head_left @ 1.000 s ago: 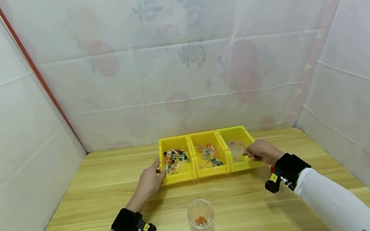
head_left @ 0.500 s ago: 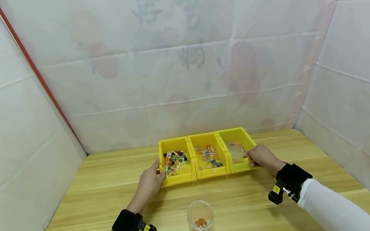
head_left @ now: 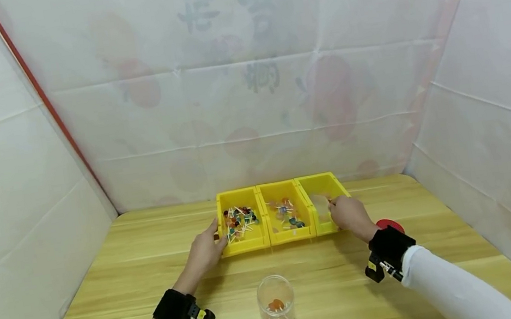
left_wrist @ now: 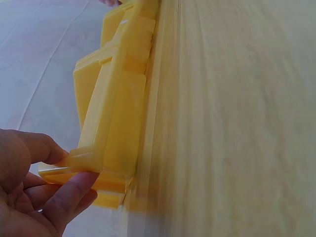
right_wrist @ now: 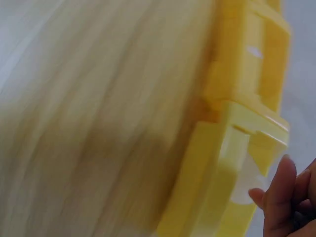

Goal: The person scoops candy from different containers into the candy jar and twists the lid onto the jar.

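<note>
Fingers (left_wrist: 74, 185) of the left hand (head_left: 205, 252) pinch the corner of the left bin (head_left: 241, 222), probably to steady the row, while the right hand (head_left: 348, 214), fingers curled, reaches into the right bin (head_left: 323, 201); whether it grips something is unclear. A jar (head_left: 277, 313) stands nearer the person.

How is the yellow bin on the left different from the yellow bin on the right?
The left bin is packed with lollipops, white sticks and many-coloured heads; the right bin shows only pale, see-through contents, too faint to name. The left hand grips the left bin's outer front corner, while the right hand reaches over the right bin's front rim into it. Both are the same yellow plastic shape, side by side on the wooden table.
</note>
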Motion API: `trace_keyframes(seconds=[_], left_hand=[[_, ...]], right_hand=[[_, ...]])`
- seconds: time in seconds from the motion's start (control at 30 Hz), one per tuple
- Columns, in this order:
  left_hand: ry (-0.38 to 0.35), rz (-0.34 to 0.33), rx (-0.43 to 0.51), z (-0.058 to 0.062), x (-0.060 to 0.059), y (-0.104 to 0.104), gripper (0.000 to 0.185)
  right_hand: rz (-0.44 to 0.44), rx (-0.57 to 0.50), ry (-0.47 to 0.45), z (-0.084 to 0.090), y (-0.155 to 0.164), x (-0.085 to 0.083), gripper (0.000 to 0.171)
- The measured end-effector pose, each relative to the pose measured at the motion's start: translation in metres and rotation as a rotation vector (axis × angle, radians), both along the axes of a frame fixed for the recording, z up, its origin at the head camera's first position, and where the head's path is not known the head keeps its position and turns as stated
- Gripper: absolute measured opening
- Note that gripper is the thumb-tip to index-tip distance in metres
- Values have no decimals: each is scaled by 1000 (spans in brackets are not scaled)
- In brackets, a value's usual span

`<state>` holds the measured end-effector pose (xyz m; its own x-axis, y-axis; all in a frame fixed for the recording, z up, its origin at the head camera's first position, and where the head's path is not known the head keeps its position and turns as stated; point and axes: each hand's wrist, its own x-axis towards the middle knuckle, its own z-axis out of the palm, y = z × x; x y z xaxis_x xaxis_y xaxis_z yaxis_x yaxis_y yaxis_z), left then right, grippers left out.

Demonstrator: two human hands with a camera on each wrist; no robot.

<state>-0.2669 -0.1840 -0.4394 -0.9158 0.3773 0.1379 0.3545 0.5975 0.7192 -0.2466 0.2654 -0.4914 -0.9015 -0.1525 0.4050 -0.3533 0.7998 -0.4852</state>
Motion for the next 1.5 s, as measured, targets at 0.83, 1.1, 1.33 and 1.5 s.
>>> trace_keyframes(seconds=[0.83,1.1,1.33,1.5], left_hand=[[12,5,-2,0,0,4,67],[4,4,2,-3,3,2,68],[6,11,-8,0,3,1,67],[-12,12,-11,0,3,2,68]], right_hand=[[-315,221,-133,77,-79,60,23],[-298,-173,-270,67,-75,60,27],[-316,-750,-373,65,-77,53,34],[-308,-921,-407,67,-79,54,34]])
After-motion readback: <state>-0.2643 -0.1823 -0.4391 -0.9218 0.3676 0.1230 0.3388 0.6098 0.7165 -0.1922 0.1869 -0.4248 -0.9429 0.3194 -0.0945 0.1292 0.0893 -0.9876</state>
